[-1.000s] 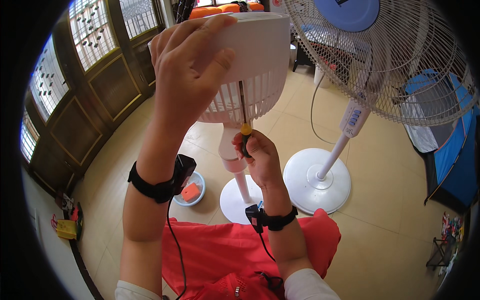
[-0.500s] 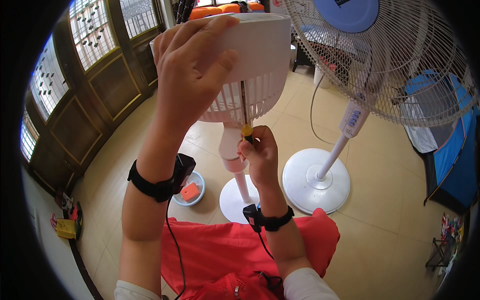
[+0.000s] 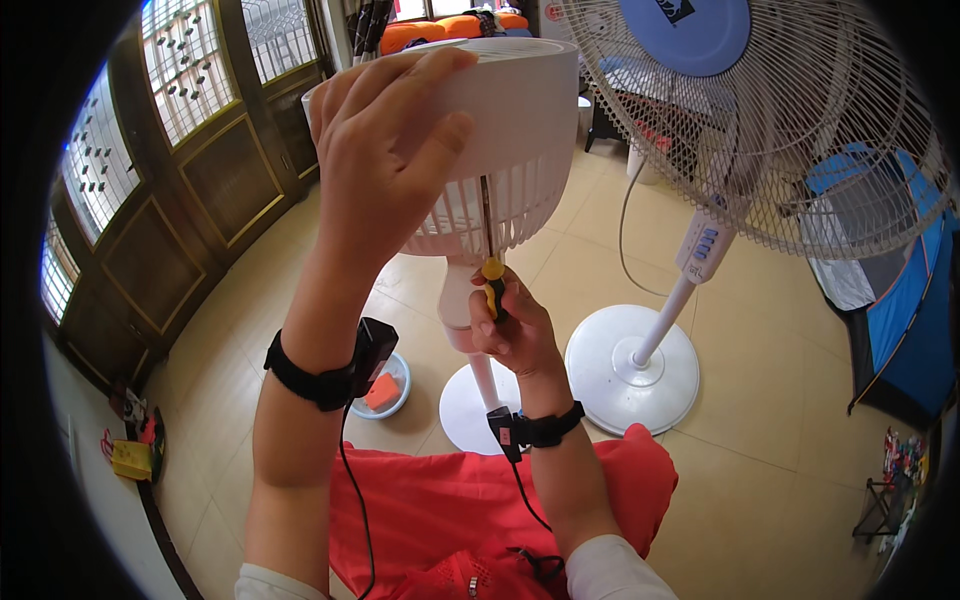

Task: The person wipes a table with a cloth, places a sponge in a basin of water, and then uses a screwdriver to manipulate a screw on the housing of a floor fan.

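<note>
nearest you, a red cloth [image 3: 510,480] covers your lap and each wrist wears a black strap; the box on the right strap [image 3: 550,428] carries a small reddish label whose print is too small to read.

your right hand [image 3: 522,330] pinches the yellow-and-black handle of the screwdriver [image 3: 495,288] between thumb and fingers, just below the head of the white fan [image 3: 525,110]. the screwdriver points up, its shaft passing the slats to the solid shell above; whether the tip is seated in anything, i cannot tell. your left hand [image 3: 385,140] is spread on that head, fingers over the upper rim, thumb along the outer wall.

to work well here, i'd line the shaft up with whatever it bites, press gently upward as you turn, and roll the handle in your fingertips rather than swing the wrist. let the left hand take the push, or the head may tip on its post. a slanted shaft could slip or crack a slat.

the white fan's round base stands mid-floor, a light blue basin [image 3: 406,372] with an orange block [image 3: 382,391] to its left. to its right is a bigger fan [image 3: 690,35]: a dark emblem on its blue hub, blue buttons and marks too fine to read on its panel [image 3: 703,245].

farther off, wooden doors [image 3: 235,175] line the floor's left edge; a blue tent [image 3: 905,300] sits by its right.
</note>
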### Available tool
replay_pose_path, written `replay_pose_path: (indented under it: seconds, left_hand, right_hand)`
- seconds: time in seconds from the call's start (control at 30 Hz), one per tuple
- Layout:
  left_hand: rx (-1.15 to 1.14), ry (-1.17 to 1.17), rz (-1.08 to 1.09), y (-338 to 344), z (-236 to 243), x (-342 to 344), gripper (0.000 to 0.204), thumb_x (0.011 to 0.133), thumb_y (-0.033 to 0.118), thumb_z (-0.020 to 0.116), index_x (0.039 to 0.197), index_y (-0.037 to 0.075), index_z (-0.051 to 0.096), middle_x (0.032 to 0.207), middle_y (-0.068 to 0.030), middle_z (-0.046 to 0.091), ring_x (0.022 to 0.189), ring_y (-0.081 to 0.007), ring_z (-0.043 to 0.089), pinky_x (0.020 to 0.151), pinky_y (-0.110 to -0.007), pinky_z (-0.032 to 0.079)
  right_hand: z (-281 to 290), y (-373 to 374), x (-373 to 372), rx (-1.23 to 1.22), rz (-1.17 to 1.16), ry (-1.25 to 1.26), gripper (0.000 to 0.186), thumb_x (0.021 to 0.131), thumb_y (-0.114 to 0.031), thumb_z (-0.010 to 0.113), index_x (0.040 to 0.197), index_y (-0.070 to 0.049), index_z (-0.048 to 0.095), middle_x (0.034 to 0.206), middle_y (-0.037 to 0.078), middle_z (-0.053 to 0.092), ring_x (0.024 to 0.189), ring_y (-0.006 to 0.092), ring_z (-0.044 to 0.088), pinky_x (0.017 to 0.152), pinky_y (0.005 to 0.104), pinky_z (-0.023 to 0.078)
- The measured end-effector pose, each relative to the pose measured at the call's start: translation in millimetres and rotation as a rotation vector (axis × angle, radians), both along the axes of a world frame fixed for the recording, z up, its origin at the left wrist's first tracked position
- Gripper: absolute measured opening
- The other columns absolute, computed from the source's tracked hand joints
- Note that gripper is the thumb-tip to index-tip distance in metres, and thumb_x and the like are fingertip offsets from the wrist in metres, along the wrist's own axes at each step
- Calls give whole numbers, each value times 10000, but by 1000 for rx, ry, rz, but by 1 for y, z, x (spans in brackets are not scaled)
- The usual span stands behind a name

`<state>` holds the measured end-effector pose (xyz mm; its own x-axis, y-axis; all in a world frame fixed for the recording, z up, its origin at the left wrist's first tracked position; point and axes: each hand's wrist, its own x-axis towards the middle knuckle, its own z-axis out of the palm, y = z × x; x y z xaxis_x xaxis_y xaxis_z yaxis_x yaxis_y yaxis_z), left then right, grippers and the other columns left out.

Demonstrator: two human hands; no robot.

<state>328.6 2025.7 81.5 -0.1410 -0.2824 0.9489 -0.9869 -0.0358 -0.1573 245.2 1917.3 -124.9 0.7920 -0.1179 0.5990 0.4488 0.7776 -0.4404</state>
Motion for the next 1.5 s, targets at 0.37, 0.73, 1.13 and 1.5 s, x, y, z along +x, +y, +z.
replay_pose_path:
  seconds: [0.37, 0.73, 1.13, 1.5]
  left_hand:
    - [-84, 0, -72, -7, 1, 4, 331, 728, 190, 660, 1053, 138, 692, 1014, -28, 643, 990, -223, 511, 966, -355, 300]
    - [-55, 22, -92, -6, 2, 7, 334, 732, 210, 672, 1057, 135, 691, 1024, -35, 644, 983, -224, 515, 965, -356, 297]
    - [-63, -9, -94, -11, 1, 8, 327, 736, 222, 671, 1051, 135, 692, 1026, -19, 641, 1000, -217, 506, 971, -351, 280]
    - [-65, -30, -85, -4, 3, 7, 298, 750, 209, 665, 1034, 124, 695, 1003, -9, 647, 1004, -202, 515, 954, -356, 267]
  right_hand:
    - [-9, -10, 25, 140, 215, -114, 387, 931, -349, 541, 1098, 0, 565, 581, -19, 376, 399, 61, 261, 369, 213, 229]
    - [0, 7, 22, 52, -384, -61, 311, 856, -268, 682, 1023, -80, 499, 665, 28, 479, 516, 83, 340, 498, 233, 279]
    - [-9, 44, 43, -66, -1425, 101, 304, 886, -174, 649, 1068, -36, 448, 952, 43, 521, 830, 93, 468, 802, 248, 405]
    - [18, 18, 6, -93, -679, 349, 409, 926, -320, 358, 832, 23, 560, 812, 79, 536, 615, 103, 418, 541, 229, 306]
